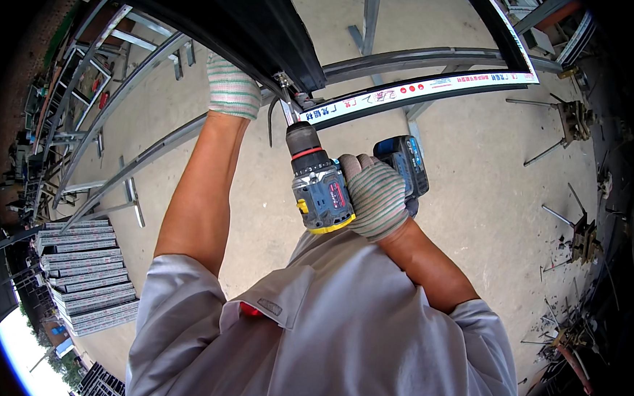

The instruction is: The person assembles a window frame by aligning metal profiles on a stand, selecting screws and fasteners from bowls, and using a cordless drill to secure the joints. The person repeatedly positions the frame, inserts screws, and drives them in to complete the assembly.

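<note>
My right hand, in a striped knit glove, is closed round the handle of a cordless drill. The drill's battery sticks out beyond that hand. From the chuck, a bit reaches to a small metal fitting at the corner of a dark metal frame. My left hand, gloved alike, grips the frame's edge left of the bit. Its fingertips are hidden by the frame. A printed protective strip covers the frame side running right.
Grey steel rails run beneath and left of the frame. A stack of wrapped profiles lies on the concrete floor at the left. Metal clamps or stands with rods line the right side. More racks and frames stand far left.
</note>
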A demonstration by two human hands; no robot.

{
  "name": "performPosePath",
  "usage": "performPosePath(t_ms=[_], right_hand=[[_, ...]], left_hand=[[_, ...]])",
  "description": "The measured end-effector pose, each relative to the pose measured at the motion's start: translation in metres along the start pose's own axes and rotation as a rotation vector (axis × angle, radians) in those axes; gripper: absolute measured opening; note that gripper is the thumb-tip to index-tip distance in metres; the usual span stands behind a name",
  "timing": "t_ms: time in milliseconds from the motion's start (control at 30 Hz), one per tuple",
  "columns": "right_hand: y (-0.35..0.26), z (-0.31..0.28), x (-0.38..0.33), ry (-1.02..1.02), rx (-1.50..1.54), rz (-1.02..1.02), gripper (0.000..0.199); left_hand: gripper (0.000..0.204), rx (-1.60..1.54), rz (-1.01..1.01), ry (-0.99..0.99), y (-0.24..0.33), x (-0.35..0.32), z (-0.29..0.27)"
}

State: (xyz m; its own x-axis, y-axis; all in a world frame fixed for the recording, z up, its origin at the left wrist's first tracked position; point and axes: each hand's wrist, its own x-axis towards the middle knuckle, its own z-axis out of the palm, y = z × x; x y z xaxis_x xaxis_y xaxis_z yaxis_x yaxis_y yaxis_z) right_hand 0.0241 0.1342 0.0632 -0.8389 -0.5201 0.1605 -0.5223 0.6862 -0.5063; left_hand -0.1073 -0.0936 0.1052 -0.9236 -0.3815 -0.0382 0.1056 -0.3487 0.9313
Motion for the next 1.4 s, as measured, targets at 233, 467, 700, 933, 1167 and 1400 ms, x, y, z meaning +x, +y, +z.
performPosePath(t_ms=[233, 467, 700, 933, 1167, 1400], right_hand=[[0.0, -0.011, 0.005, -0.003, -0.205, -0.054, 0.024], [0.003, -0.019, 0.002, -0.001, -0.219, -0.09, 0.032], [0.018, -0.012, -0.027, -0.093, -0.171, -0.169, 0.037], [0.09, -0.021, -0.061, -0.194, -0.037, 0.104, 0.048], [0.213, -0.02, -0.171, 0.15, 1.393, 0.76, 0.039], [0.381, 0.003, -0.336, 0.295, 1.047, 1.058, 0.03]], left_hand=[[0.039, -0.025, -0.019, -0.001, -0.002, 0.003, -0.004], [0.041, -0.006, -0.008, 0.032, -0.009, 0.006, -0.015], [0.036, -0.001, -0.333, 0.295, -0.053, -0.018, -0.054], [0.044, -0.2, -0.747, 0.472, -0.138, -0.148, -0.095], [0.043, -0.329, -0.85, 0.253, -0.167, -0.206, -0.039], [0.049, -0.488, -0.832, -0.043, -0.174, -0.189, 0.098]])
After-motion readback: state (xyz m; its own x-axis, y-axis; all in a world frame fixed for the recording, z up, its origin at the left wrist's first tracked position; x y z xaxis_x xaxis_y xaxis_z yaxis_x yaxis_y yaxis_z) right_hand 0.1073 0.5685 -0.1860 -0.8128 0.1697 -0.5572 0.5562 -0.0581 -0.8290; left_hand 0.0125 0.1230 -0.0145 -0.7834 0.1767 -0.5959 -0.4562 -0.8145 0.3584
